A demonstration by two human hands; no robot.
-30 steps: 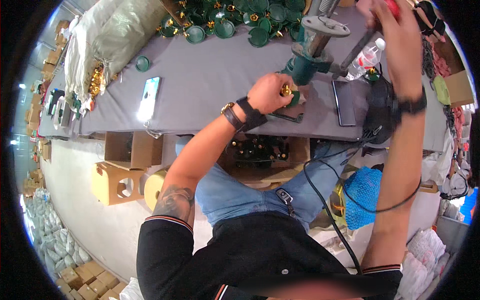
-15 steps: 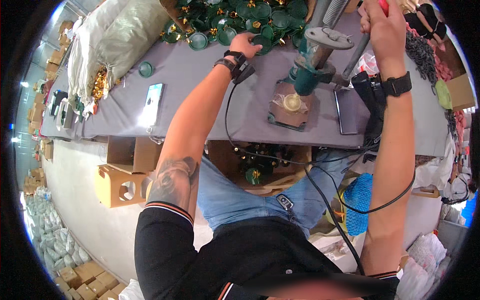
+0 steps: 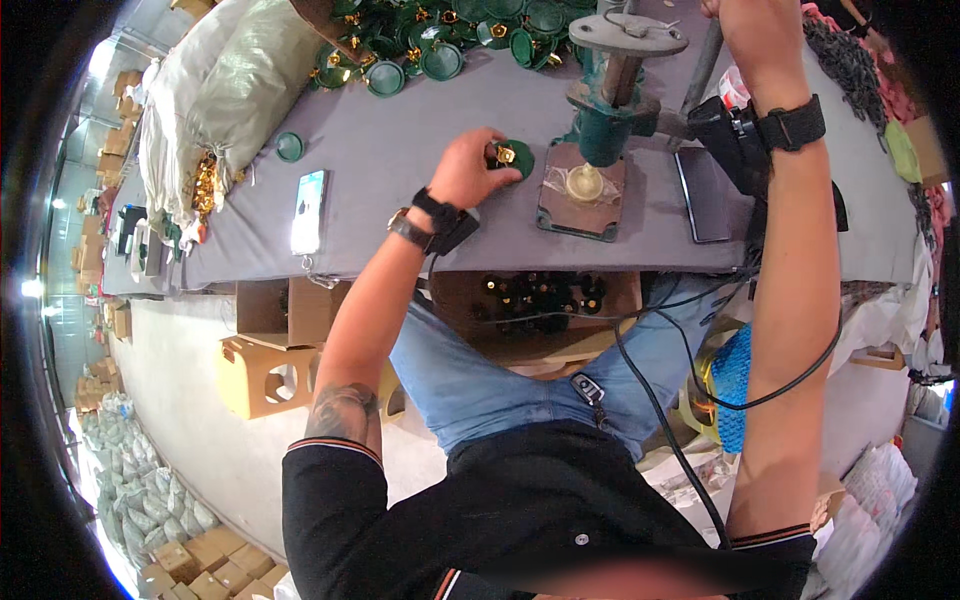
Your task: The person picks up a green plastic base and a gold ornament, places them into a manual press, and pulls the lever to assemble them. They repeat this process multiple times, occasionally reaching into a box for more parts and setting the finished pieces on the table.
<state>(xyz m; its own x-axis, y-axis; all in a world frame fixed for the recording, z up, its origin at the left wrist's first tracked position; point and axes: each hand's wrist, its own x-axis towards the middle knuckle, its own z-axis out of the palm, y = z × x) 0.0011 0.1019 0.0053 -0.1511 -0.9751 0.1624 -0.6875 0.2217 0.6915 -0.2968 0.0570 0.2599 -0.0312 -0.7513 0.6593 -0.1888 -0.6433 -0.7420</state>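
My left hand (image 3: 472,168) is closed around the edge of a round green disc (image 3: 518,158) with a gold-coloured fitting on it, just above the grey tablecloth. To its right stands a green hand press (image 3: 604,125) with a round metal plate near its top. Below the press head, a pale round mould (image 3: 585,184) rests on a brownish base plate (image 3: 580,218). Up at the top right, my right hand (image 3: 755,40) grips the press lever (image 3: 703,70); most of its fingers are cut off by the picture's edge. A heap of similar green discs (image 3: 440,60) lies at the far side.
A lit phone (image 3: 309,212) and a lone green disc (image 3: 289,147) lie to the left, near white sacks (image 3: 250,95). A dark phone (image 3: 703,195) lies right of the press. Black cables (image 3: 690,480) hang across my lap. Under the table sits an open carton (image 3: 470,335) of dark parts.
My left hand has come back from the heap toward me, bringing a green disc near the base plate. My right hand stays high by the lever. The whole view has shifted slightly.
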